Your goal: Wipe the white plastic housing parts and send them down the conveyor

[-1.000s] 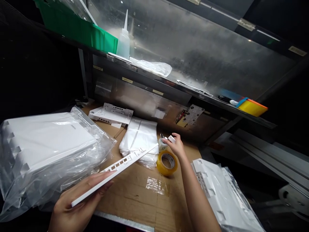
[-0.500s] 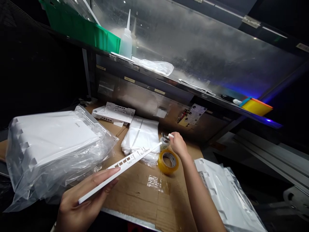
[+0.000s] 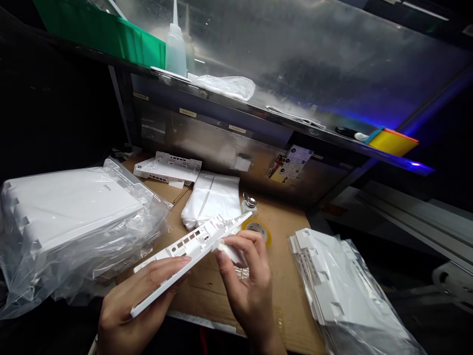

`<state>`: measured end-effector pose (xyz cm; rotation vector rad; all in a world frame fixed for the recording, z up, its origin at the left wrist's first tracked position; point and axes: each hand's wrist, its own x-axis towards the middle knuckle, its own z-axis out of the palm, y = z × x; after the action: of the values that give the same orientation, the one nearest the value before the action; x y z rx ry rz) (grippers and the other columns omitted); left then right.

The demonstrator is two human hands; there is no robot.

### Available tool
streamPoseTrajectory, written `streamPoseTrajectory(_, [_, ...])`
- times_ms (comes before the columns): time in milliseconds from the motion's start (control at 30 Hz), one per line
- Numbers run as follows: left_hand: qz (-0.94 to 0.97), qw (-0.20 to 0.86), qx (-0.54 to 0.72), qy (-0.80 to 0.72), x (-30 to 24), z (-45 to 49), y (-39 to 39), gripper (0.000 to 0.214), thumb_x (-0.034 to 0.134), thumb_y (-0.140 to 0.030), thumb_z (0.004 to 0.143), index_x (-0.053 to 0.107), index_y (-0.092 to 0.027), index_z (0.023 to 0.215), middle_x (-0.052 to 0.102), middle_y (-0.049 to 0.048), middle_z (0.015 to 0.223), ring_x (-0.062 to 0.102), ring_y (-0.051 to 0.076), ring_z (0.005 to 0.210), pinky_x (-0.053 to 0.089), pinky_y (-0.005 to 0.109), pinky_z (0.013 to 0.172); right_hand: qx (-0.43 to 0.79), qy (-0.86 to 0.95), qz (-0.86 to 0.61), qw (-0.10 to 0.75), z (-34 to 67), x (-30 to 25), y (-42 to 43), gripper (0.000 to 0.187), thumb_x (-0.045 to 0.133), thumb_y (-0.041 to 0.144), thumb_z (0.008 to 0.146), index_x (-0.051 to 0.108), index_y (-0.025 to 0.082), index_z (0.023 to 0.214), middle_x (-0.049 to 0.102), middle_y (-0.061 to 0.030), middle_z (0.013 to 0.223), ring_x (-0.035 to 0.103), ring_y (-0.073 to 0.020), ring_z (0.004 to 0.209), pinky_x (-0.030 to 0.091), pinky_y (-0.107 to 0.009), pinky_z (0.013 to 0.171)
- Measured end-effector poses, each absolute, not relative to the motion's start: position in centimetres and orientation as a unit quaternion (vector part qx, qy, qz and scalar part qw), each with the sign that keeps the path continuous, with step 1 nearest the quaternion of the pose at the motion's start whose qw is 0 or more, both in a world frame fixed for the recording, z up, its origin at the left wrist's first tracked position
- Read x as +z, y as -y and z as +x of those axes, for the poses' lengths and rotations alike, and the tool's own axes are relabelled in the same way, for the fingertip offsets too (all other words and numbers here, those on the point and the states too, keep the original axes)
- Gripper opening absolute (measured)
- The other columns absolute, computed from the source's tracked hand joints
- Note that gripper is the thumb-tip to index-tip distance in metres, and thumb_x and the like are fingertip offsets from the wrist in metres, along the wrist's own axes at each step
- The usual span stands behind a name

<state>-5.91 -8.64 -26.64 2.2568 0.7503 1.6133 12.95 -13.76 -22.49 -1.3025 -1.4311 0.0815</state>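
Note:
My left hand (image 3: pixel 136 305) grips a flat white plastic panel (image 3: pixel 192 244) with a row of small cut-outs, tilted with its far end raised to the right. Against the panel's edge my right hand (image 3: pixel 246 281) presses a small white piece (image 3: pixel 228 252), pinched between thumb and fingers. Just behind my right hand lie a roll of yellow tape (image 3: pixel 258 229) and a small bottle with a metal cap (image 3: pixel 250 202). Everything rests over a brown cardboard sheet (image 3: pixel 207 291) on the bench.
A bagged stack of white panels (image 3: pixel 70 217) fills the left; another bagged stack (image 3: pixel 340 291) lies right. Folded clear bags (image 3: pixel 214 199) and loose white panels (image 3: pixel 168 167) sit further back. The metal shelf (image 3: pixel 258 116) overhead carries a green bin (image 3: pixel 111 34), squeeze bottle (image 3: pixel 176 44) and yellow block (image 3: pixel 392 141).
My right hand left the small bottle by the tape roll and came back to the panel with the white piece. The panel tilted so its inner side shows more.

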Motion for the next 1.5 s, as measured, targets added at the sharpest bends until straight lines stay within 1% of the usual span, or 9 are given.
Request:
streamPoseTrajectory(233, [0.784,0.124,0.557,-0.247,-26.7,-5.3,9.3,0.043,0.069,0.005,0.085,0.072,-0.021,0.119,0.075,0.0026,0.109,0.072,0.019,0.101,0.056,0.030,0.094,0.003,0.600,-0.550,0.581,12.0,-23.1,14.1,0.018,0.063,0.012,0.093,0.067,0.023,0.106,0.060,-0.0055,0.099,0.062,-0.0188,0.092,0.056,-0.032,0.079])
streamPoseTrajectory(500, [0.787,0.117,0.558,-0.235,-26.5,-5.2,9.4,0.043,0.068,0.003,0.085,0.072,-0.023,0.119,0.077,0.0015,0.111,0.072,0.020,0.100,0.058,0.032,0.091,-0.030,0.580,-0.565,0.586,12.7,-22.9,13.8,0.013,0.064,0.013,0.093,0.068,0.023,0.101,0.062,-0.0057,0.095,0.063,-0.0203,0.089,0.056,-0.035,0.078])
streamPoseTrajectory(667, [0.798,0.121,0.543,-0.234,-26.5,-5.4,9.4,0.043,0.067,0.003,0.086,0.072,-0.022,0.121,0.076,0.0038,0.111,0.072,0.021,0.102,0.058,0.032,0.090,-0.007,0.617,-0.548,0.565,13.0,-22.7,14.0,0.015,0.064,0.014,0.092,0.070,0.024,0.103,0.064,-0.0053,0.093,0.064,-0.0205,0.086,0.056,-0.035,0.074])
streamPoseTrajectory(867, [0.788,0.122,0.556,-0.236,-26.0,-4.9,9.5,0.040,0.069,0.003,0.085,0.073,-0.022,0.116,0.076,0.0030,0.105,0.072,0.019,0.098,0.058,0.031,0.090,-0.040,0.577,-0.587,0.567,14.0,-22.5,13.9,0.011,0.063,0.016,0.094,0.069,0.023,0.099,0.063,-0.0067,0.094,0.062,-0.0216,0.089,0.055,-0.035,0.075])
streamPoseTrajectory(1067, [0.793,0.147,0.547,-0.224,-26.4,-4.6,9.4,0.042,0.063,0.003,0.088,0.070,-0.023,0.120,0.076,0.0032,0.108,0.072,0.019,0.098,0.058,0.029,0.087,-0.019,0.647,-0.526,0.552,11.7,-22.7,14.9,0.013,0.065,0.016,0.091,0.069,0.023,0.102,0.065,-0.0055,0.091,0.062,-0.0203,0.082,0.054,-0.036,0.073])
streamPoseTrajectory(1200, [0.781,0.142,0.555,-0.249,-26.3,-4.8,9.5,0.036,0.070,0.001,0.086,0.074,-0.023,0.112,0.077,0.0008,0.103,0.073,0.018,0.095,0.057,0.028,0.091,-0.074,0.549,-0.601,0.576,17.1,-23.3,13.2,0.008,0.063,0.021,0.095,0.071,0.022,0.097,0.064,-0.0063,0.095,0.063,-0.0207,0.088,0.054,-0.035,0.076])
streamPoseTrajectory(1333, [0.757,0.205,0.555,-0.279,-25.6,-5.0,9.5,0.020,0.072,-0.011,0.089,0.075,-0.025,0.102,0.076,-0.0021,0.097,0.074,0.014,0.086,0.058,0.020,0.080,-0.151,0.417,-0.636,0.631,21.4,-22.2,13.7,0.014,0.068,0.034,0.093,0.072,0.020,0.092,0.065,-0.0058,0.093,0.063,-0.0214,0.090,0.052,-0.035,0.081])
streamPoseTrajectory(1433, [0.750,0.244,0.538,-0.297,-25.2,-5.3,9.2,0.015,0.074,-0.016,0.089,0.075,-0.027,0.100,0.076,-0.0035,0.095,0.074,0.014,0.084,0.059,0.018,0.075,-0.025,0.411,-0.621,0.667,20.5,-21.3,15.8,0.020,0.063,0.039,0.097,0.068,0.022,0.104,0.068,-0.0050,0.097,0.064,-0.0168,0.077,0.053,-0.032,0.071])
streamPoseTrajectory(1500, [0.765,0.255,0.520,-0.283,-25.1,-5.5,8.7,0.019,0.073,-0.013,0.089,0.074,-0.028,0.100,0.077,-0.0036,0.094,0.074,0.015,0.084,0.060,0.020,0.075,0.111,0.469,-0.600,0.639,19.1,-21.2,16.8,0.022,0.056,0.040,0.101,0.062,0.023,0.115,0.070,-0.0059,0.107,0.064,-0.0134,0.067,0.053,-0.029,0.062])
